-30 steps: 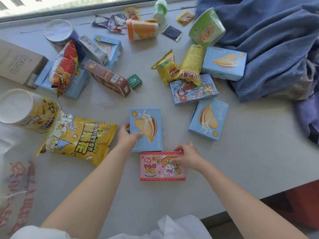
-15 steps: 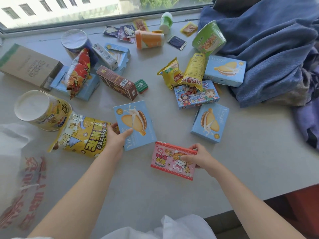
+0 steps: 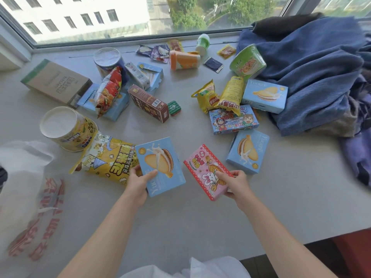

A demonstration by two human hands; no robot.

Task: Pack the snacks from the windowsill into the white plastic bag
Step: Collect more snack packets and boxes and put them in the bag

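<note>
Left hand (image 3: 138,182) grips the near left corner of a blue biscuit box (image 3: 160,166), thumb on its printed face, fingers underneath. Right hand (image 3: 235,184) grips the near end of a pink snack box (image 3: 204,170), thumb across the top, fingers curled under its right edge. Both boxes tilted up off the windowsill (image 3: 180,227), apart from each other, a bare strip of sill between them.

Just left of the left hand, partly under the blue box's edge: a yellow popcorn bag (image 3: 106,158). Beyond that, a yellow tub (image 3: 66,128) lying on its side. Far left of the left hand, flat on the sill: the white plastic bag (image 3: 26,197) with red lettering. Just beyond the right hand: a second blue biscuit box (image 3: 248,151), resting on the sill. Farther off to the right: a heap of blue cloth (image 3: 311,77).
</note>
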